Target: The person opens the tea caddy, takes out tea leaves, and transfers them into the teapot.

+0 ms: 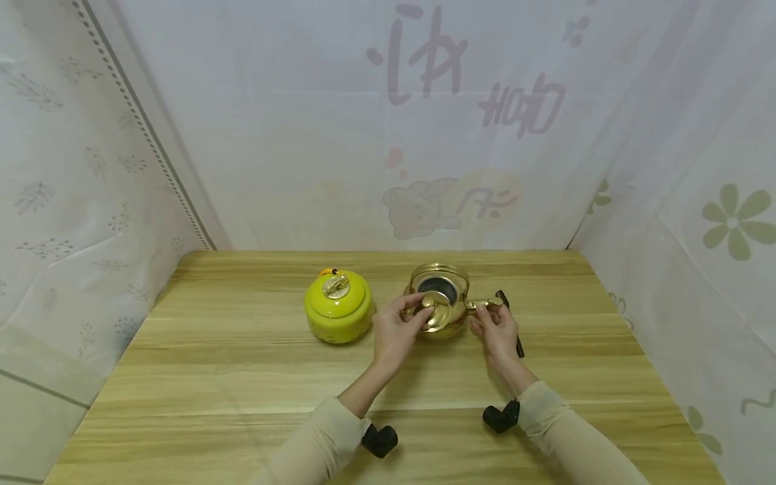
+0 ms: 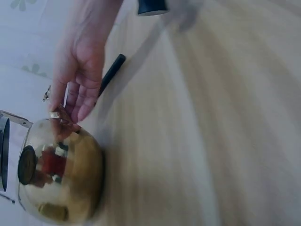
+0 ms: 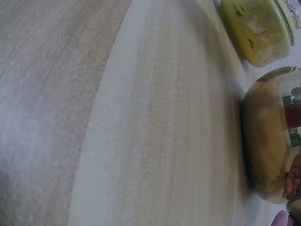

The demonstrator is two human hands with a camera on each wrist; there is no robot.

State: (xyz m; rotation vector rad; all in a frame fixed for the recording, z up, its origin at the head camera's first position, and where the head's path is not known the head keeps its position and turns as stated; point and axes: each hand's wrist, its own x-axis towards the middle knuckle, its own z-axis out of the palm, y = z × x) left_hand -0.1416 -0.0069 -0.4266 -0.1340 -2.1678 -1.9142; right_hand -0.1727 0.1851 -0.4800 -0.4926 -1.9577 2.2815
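Note:
A shiny gold kettle (image 1: 445, 331) stands on the table with its mouth uncovered, showing a dark mesh strainer (image 1: 438, 288) inside. My left hand (image 1: 395, 331) pinches the round gold lid (image 1: 438, 315) between thumb and fingers, holding it tilted at the near side of the mouth. At the kettle's right side, my right hand (image 1: 500, 331) pinches the spout (image 1: 476, 305). The left wrist view shows this right hand (image 2: 84, 70) at the spout, beside the kettle's rounded body (image 2: 70, 174). Only a fingertip (image 3: 281, 218) of it appears in the right wrist view.
A yellow-green lidded jar (image 1: 338, 316) with a gold ornament on top stands left of the kettle. A thin black stick-like thing (image 1: 519, 345) lies behind the right hand, partly hidden. The wooden table (image 1: 242, 377) meets patterned curtains (image 1: 291, 135) at its back and sides.

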